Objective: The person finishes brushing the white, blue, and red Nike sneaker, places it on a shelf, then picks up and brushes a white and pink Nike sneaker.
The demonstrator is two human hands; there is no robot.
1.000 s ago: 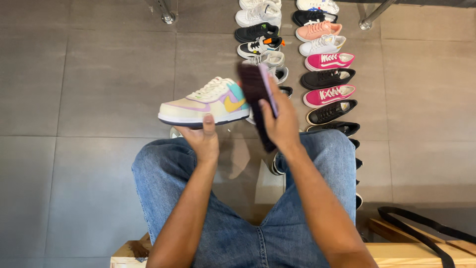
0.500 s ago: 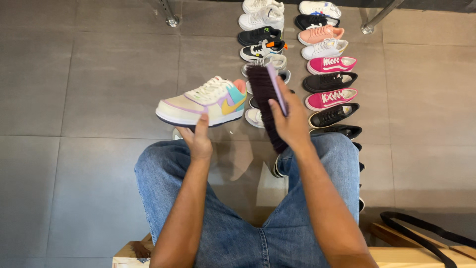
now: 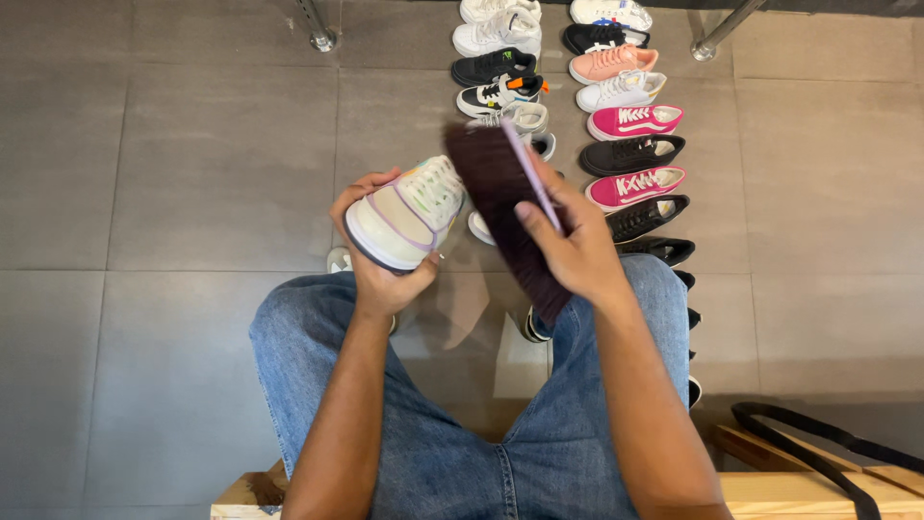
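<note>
Left hand fingers clasped sneaker | right hand fingers gripped brush | I judged the one-handed sneaker hold could slip under brushing.

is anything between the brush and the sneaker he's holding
Nothing visible. The right hand holds the dark brush right beside the pale sneaker gripped in the left hand; no object lies between them, though contact itself is unclear.

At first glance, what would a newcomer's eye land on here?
The pastel sneaker held up in the left hand at centre, beside the dark-bristled brush gripped in the right hand. Behind them, two rows of shoes line the grey tile floor.
</note>
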